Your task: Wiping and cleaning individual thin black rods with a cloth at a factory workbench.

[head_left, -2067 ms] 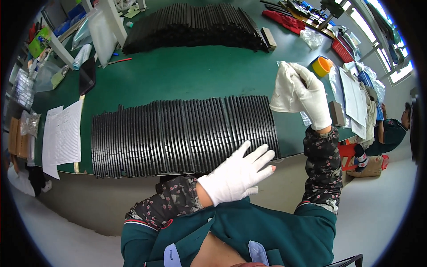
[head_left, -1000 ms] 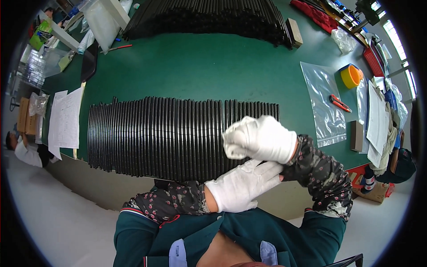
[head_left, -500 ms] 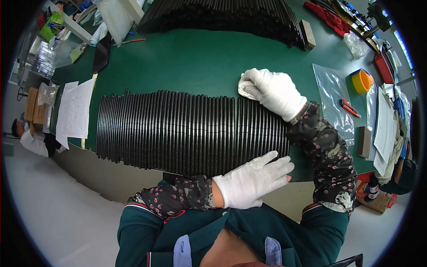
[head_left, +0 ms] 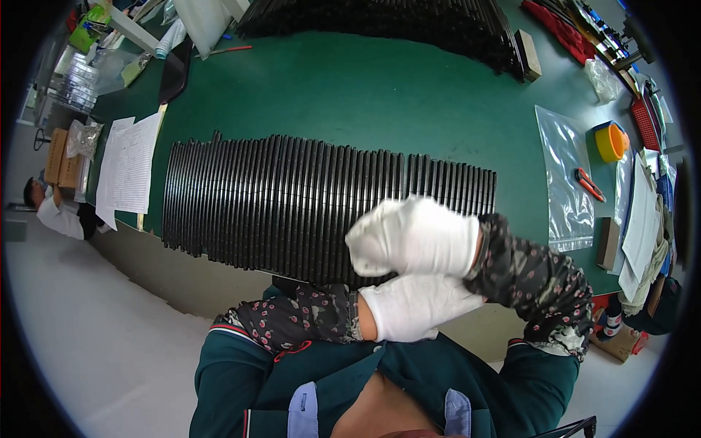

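Above the near side of the black rods, our gloved right hand is clenched around what looks like a bunched white cloth; blur and white on white hide the exact grip. Just below it, our left hand looks flat and grasps nothing that we can see, its fingers partly covered by the right hand. We cannot tell whether it touches the rods.

Those rods lie side by side across the table, their near ends at its front edge or slightly past it. That edge seems to us the weak point: a pull toward our body, with the cloth snagging on an end, could drag a rod off. A narrow gap splits the row toward its right, so sideways pressure there might let neighbours roll or skew. With our hands this close, one could knock the other and jolt the ends.

Right of the row we see a clear plastic bag with a red cutter on it; a wide sweep of our right elbow might catch the bag and shift both. The far stack of rods lies well beyond our reach here, beside a wooden block.
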{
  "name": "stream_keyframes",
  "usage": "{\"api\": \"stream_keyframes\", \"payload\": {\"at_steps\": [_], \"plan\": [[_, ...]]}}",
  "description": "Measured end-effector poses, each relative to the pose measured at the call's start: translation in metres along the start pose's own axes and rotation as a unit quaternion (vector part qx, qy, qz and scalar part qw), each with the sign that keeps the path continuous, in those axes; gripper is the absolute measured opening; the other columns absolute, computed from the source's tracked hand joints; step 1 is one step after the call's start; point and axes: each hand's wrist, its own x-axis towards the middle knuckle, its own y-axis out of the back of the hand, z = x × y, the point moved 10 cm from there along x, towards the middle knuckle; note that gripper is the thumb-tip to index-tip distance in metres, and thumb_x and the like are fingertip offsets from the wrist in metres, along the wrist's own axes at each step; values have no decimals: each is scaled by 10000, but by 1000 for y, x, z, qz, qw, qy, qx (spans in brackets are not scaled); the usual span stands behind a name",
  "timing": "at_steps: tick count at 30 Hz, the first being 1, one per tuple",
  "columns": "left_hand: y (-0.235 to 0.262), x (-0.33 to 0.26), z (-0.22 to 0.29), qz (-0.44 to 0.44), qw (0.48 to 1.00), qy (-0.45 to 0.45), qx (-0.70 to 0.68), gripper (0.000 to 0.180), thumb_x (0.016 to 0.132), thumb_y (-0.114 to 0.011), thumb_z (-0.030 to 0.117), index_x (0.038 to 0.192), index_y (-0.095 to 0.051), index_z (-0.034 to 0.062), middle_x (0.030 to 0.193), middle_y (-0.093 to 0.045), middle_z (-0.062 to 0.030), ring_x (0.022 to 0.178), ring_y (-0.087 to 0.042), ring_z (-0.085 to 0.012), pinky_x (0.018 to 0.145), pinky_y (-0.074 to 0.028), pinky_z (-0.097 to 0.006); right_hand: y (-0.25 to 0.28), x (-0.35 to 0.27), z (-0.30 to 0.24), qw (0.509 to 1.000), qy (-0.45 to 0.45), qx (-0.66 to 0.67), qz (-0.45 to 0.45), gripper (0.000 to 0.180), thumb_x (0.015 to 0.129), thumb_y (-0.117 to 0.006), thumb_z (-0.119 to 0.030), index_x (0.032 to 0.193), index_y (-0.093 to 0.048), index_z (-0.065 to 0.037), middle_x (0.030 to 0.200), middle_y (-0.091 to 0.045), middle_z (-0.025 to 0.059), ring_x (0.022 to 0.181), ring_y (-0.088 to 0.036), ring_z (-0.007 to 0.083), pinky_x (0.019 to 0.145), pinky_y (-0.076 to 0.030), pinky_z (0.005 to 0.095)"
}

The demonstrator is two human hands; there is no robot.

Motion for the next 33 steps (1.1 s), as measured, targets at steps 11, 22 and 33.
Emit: {"api": "stream_keyframes", "payload": {"at_steps": [11, 22, 33], "plan": [[9, 2, 1, -14, 998, 5, 58, 784, 645, -808, 303, 1299, -469, 34, 1422, -381, -154, 1348, -339, -305, 1129, -266, -436, 10, -3, 8, 999, -18, 16, -27, 195, 894, -584, -288, 842, -588, -100, 766, -647, 33, 636, -655, 216, 547, -533, 304], [15, 4, 15, 10, 990, -63, 124, 774, 667, -777, 345, 1298, -470, 20, 1408, -394, -157, 1360, -323, -293, 1137, -237, -447, 59, 4, 189, 922, -362, -2, 133, 307, 943, -536, -331, 1141, -613, -109, 1008, -674, 118, 917, -648, 297, 824, -513, 358], [17, 1, 12, 49, 986, -83, 133, 745, 682, -736, 344, 1285, -475, -7, 1413, -384, -173, 1355, -329, -301, 1135, -235, -463, 21, 5, 121, 970, -220, 64, -75, 225, 874, -615, -205, 1092, -646, -160, 927, -673, 51, 853, -653, 260, 777, -519, 351]]}}
